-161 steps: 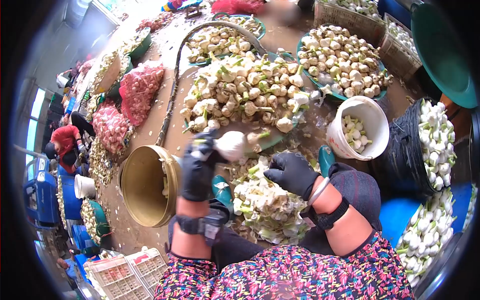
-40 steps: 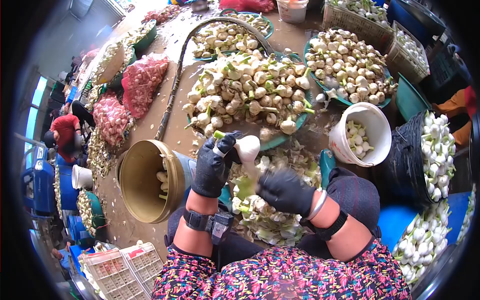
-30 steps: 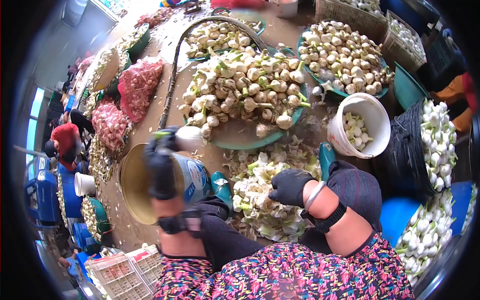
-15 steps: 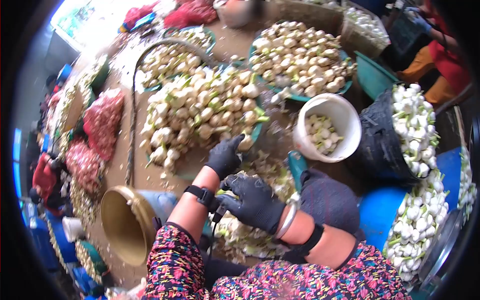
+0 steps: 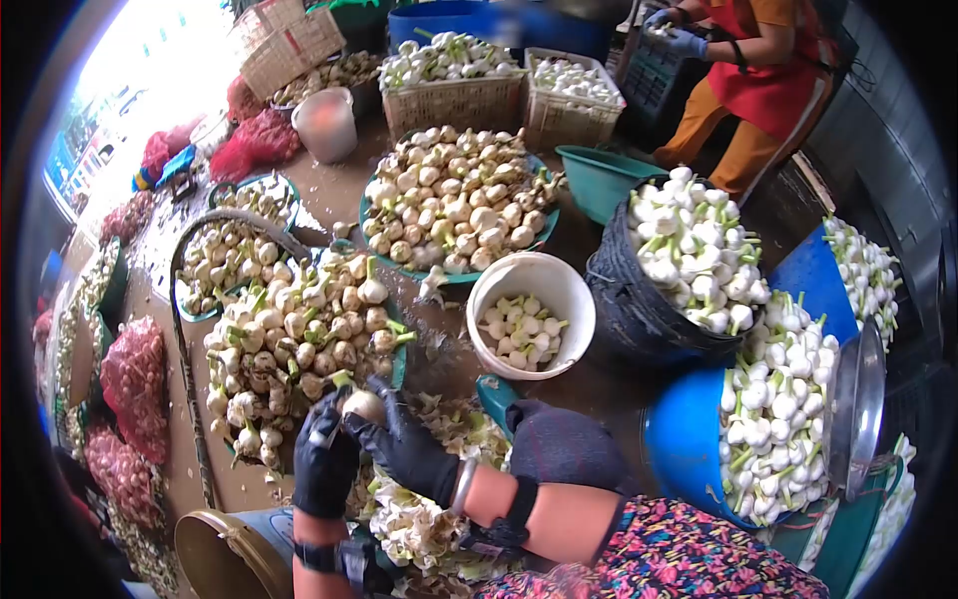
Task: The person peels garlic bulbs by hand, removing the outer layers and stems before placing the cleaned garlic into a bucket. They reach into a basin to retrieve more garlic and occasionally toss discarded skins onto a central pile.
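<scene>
My left hand (image 5: 325, 457), in a dark glove, is closed around a garlic bulb (image 5: 362, 407) with a short green stem. From the other side my right hand (image 5: 411, 447), gloved the same way, presses its fingers against this bulb. A small pale patch shows at the left fingers; I cannot make out what it is. Just beyond the hands lies a heap of untrimmed garlic bulbs (image 5: 299, 334) in a green basin. Loose garlic skins (image 5: 414, 519) are piled beneath my wrists.
A white bucket (image 5: 479, 339) with some bulbs stands ahead, right of the heap. Clean garlic fills a black tub (image 5: 639, 299) and a blue tub (image 5: 684, 439) at right. A yellowish bucket (image 5: 215, 554) lies at lower left. A co-worker (image 5: 748, 90) stands at the far right.
My left hand has come back from the heap with a garlic bulb, and my right hand has closed on it too. The view has swung up and right, showing crates and the co-worker.
</scene>
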Demonstrator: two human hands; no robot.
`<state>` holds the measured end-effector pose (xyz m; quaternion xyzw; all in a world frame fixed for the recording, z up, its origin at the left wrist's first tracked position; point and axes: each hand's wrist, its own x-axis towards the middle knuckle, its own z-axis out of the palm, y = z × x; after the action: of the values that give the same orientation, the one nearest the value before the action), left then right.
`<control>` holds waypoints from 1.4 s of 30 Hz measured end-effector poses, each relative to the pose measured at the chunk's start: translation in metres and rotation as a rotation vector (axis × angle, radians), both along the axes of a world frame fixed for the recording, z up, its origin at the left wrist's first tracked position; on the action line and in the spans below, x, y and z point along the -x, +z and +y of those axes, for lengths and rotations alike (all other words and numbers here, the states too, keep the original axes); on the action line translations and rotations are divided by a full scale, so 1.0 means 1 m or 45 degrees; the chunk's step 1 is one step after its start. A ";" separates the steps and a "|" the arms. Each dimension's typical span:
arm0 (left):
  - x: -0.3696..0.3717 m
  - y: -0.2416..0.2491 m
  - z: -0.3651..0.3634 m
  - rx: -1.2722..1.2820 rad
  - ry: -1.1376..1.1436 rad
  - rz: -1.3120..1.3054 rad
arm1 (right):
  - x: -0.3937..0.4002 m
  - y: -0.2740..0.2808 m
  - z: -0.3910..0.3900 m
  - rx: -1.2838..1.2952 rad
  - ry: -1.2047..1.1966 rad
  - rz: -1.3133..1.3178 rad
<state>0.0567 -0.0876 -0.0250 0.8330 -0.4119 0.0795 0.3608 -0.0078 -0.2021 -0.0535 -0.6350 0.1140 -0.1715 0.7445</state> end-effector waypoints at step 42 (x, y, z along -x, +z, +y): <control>0.061 0.026 0.074 0.049 0.219 0.189 | 0.036 0.018 0.016 -1.002 1.369 0.311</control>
<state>-0.0048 -0.0140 0.0013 0.8619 -0.3094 0.0562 0.3979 -0.0438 -0.1864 -0.0355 -0.2999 -0.0805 0.3501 0.8837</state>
